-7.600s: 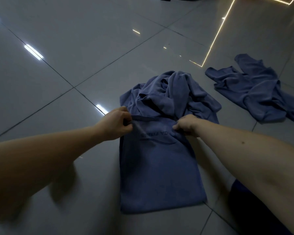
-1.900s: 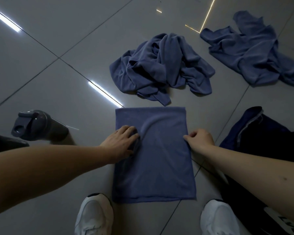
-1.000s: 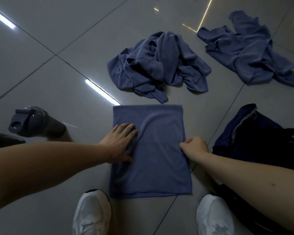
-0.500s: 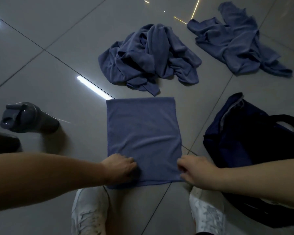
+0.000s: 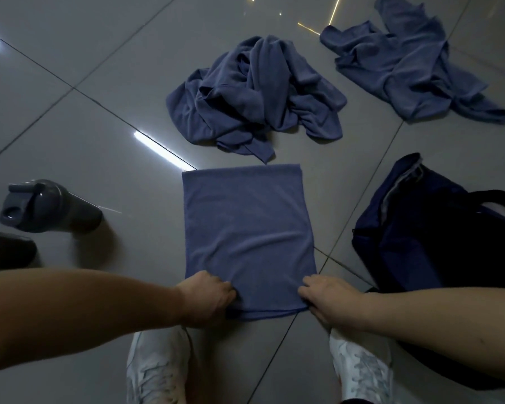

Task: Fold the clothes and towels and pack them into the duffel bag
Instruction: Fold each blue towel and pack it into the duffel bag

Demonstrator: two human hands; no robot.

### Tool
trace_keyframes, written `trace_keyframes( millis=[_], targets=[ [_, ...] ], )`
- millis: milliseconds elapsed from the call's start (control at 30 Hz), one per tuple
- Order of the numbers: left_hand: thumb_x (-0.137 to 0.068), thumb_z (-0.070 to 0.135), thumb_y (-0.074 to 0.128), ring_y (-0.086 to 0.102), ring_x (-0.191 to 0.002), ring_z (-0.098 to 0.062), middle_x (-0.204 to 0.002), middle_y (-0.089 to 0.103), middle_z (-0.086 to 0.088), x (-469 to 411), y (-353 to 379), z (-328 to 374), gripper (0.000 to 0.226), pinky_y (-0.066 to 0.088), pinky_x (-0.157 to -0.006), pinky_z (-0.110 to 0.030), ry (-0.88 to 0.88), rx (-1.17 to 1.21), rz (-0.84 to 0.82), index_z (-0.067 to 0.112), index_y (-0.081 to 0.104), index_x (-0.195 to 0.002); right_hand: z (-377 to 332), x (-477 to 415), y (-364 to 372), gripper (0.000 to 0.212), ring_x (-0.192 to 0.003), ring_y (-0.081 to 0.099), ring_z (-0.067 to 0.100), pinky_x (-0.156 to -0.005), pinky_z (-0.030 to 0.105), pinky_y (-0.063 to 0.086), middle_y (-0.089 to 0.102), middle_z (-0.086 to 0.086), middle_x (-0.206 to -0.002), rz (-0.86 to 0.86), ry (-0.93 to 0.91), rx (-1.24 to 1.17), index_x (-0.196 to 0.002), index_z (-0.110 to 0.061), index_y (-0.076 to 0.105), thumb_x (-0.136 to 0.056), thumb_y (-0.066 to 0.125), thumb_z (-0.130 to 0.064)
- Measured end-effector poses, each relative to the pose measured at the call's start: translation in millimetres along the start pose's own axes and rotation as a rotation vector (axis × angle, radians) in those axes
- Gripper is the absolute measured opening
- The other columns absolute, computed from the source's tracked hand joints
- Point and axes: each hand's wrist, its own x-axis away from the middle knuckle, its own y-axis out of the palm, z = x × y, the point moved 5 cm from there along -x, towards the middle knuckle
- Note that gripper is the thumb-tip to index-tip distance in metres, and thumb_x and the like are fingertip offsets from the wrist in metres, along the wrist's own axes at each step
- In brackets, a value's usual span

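**Blue towel gripped at both near corners**

Blue terry cloth, folded to a neat rectangle, lies flat on the grey tiled floor (image 5: 70, 126) straight ahead of the person. A second ago the left palm lay flat on the folded towel (image 5: 248, 237) halfway up its left side, and the right hand sat at the middle of its right edge. Both hands have since slid back to the near end. The left hand (image 5: 207, 298) now curls its fingers round the near left corner, and the right hand (image 5: 324, 298) pinches the near right corner, thumb tucked at the hem. The towel itself has kept its place and shape over that second.

Counted up:
- One folded towel, between the two hands.
- Two unfolded blue cloths: a crumpled pile (image 5: 254, 94) just beyond the towel's far edge, and a sprawled cloth (image 5: 405, 62) further off to the right.
- One dark navy duffel bag (image 5: 426, 243), unzipped, on the floor right of the towel and apart from it.
- One grey bottle (image 5: 47, 207) lying on its side at the left.
- One dark object (image 5: 3, 252) at the left edge, too cropped to tell.
- Two white shoes, left shoe (image 5: 158, 371) and right shoe (image 5: 362, 371), below the hands.
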Motion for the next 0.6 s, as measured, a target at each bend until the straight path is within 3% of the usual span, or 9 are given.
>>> trace_keyframes(
  millis=[33,100,200,333,400,500,600],
  targets=[
    [-0.095,0.041,0.048,0.065,-0.097,-0.031,-0.115,0.063,-0.005,1.8,-3.5,-1.4,0.032,0.053,-0.084,-0.042,0.016,0.016,0.018,0.019,0.058,-0.116,1.8,1.3,-1.7,0.020,-0.097,0.058,0.027,-0.077,0.036,0.047,0.058,0.009,-0.109,-0.020,-0.009,0.006,-0.105,-0.014,0.060,-0.090,0.063,-0.026],
    [-0.093,0.044,0.047,0.064,-0.093,-0.030,-0.113,0.061,-0.004,8.3,-8.2,-1.1,0.032,0.053,-0.078,-0.041,0.108,0.041,0.095,0.020,0.056,-0.113,4.6,2.1,-5.0,0.019,-0.102,0.054,0.028,-0.081,0.037,0.043,0.054,0.009,-0.114,-0.063,-0.032,-0.046,-0.109,-0.013,0.058,-0.095,0.055,-0.026],
    [-0.092,0.043,0.046,0.061,-0.089,-0.028,-0.112,0.057,-0.004,15.6,-6.0,1.6,0.030,0.051,-0.072,-0.041,0.238,0.041,0.142,0.021,0.053,-0.110,7.7,4.5,-5.6,0.016,-0.099,0.054,0.026,-0.077,0.032,0.040,0.053,0.006,-0.112,-0.060,-0.042,-0.109,-0.106,-0.014,0.058,-0.095,0.056,-0.026],
    [-0.093,0.039,0.054,0.062,-0.085,-0.026,-0.107,0.060,-0.003,13.5,8.6,6.8,0.022,0.052,-0.072,-0.036,0.251,-0.091,0.156,0.019,0.058,-0.103,4.7,5.1,-2.2,0.021,-0.100,0.053,0.025,-0.080,0.034,0.042,0.053,0.006,-0.113,-0.074,-0.045,-0.020,-0.109,-0.014,0.058,-0.093,0.059,-0.027],
    [-0.083,0.040,0.064,0.061,-0.073,-0.019,-0.095,0.061,0.003,13.6,16.8,8.4,0.020,0.052,-0.062,-0.029,0.229,-0.151,0.169,0.024,0.059,-0.093,0.4,3.0,-2.4,0.027,-0.092,0.058,0.025,-0.072,0.034,0.045,0.058,0.007,-0.104,-0.052,-0.054,0.025,-0.101,-0.013,0.062,-0.080,0.074,-0.025],
    [-0.071,0.040,0.073,0.058,-0.062,-0.014,-0.084,0.059,0.007,12.2,21.1,12.7,0.022,0.048,-0.053,-0.025,0.225,-0.196,0.197,0.027,0.060,-0.083,5.1,-2.9,9.9,0.043,-0.056,0.058,0.015,-0.043,0.022,0.040,0.058,-0.002,-0.070,-0.024,-0.058,0.086,-0.067,-0.021,0.061,-0.038,0.093,-0.025],
    [-0.065,0.038,0.080,0.057,-0.058,-0.014,-0.078,0.058,0.007,10.3,22.7,11.6,0.025,0.046,-0.051,-0.024,0.215,-0.221,0.185,0.027,0.061,-0.077,3.3,-1.9,7.4,0.036,-0.055,0.057,0.015,-0.045,0.023,0.042,0.058,-0.003,-0.068,0.033,-0.104,0.082,-0.067,-0.023,0.061,-0.047,0.091,-0.023]
  ],
)
